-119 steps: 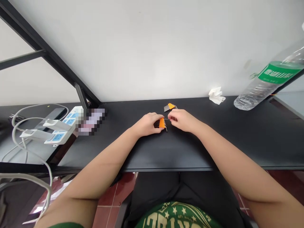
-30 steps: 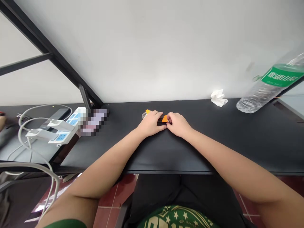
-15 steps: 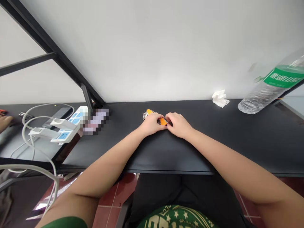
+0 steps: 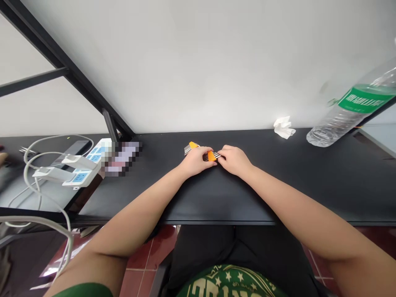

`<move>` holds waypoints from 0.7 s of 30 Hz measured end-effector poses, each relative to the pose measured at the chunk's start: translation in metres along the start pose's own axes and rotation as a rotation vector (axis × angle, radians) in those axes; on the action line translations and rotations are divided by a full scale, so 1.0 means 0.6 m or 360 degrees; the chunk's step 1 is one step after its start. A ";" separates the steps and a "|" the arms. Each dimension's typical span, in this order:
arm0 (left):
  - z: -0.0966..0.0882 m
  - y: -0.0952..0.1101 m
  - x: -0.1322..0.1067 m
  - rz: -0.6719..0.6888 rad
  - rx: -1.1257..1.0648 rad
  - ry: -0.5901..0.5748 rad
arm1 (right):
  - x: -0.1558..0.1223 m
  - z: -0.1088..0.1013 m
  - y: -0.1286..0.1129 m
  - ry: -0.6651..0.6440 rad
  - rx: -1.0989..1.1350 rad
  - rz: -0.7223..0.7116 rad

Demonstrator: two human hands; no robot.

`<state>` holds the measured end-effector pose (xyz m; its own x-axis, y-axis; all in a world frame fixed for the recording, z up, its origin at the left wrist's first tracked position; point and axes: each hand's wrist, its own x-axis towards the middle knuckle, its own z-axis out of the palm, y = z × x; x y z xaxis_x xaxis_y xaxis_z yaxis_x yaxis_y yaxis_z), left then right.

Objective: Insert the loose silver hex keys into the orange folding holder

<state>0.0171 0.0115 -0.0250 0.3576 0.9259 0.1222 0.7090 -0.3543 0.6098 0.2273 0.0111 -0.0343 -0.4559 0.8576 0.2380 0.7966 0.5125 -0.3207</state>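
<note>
A flat set of thin, pale rods with orange bands [image 4: 212,156] lies low over the black table, slanting between my hands. My left hand [image 4: 197,161] is closed over the middle of it, thumb near and fingers far, so that part is hidden. Beyond those fingers, one orange end with striped rod tips sticks out. My right hand [image 4: 233,160] pinches at the rod tips on the right end. Exactly what kind of rods they are is too small to tell.
On the left are a white power strip [image 4: 78,178] with plugs and cables, a phone [image 4: 76,149] and a blurred-out item [image 4: 122,159]. A crumpled tissue [image 4: 284,127] and a tilted plastic bottle [image 4: 332,121] stand at right. Another person's hand [image 4: 3,158] shows at the far left edge.
My right fingers have drawn slightly away to the right, and more rod length shows between the orange band and my fingertips. The view has shifted a little.
</note>
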 end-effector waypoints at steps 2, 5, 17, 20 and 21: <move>-0.001 0.000 0.000 0.0030 0.0001 -0.0006 | 0.000 0.000 0.003 -0.0005 0.0032 -0.0014; -0.003 0.001 -0.001 0.0066 -0.0013 -0.0029 | 0.001 0.002 0.008 -0.0005 0.0107 -0.0053; -0.007 0.002 0.000 0.0046 -0.0077 -0.0052 | 0.004 0.001 0.018 0.0080 0.0099 -0.0077; -0.009 0.000 0.000 0.0021 -0.0070 -0.0042 | 0.006 -0.007 0.026 0.0139 0.0097 -0.0012; -0.009 -0.001 0.001 0.0013 -0.0070 -0.0039 | 0.006 -0.010 0.028 0.0152 0.0113 -0.0003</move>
<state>0.0133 0.0128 -0.0211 0.3784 0.9192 0.1088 0.6785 -0.3554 0.6429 0.2415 0.0226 -0.0337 -0.4147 0.8505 0.3235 0.7641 0.5185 -0.3838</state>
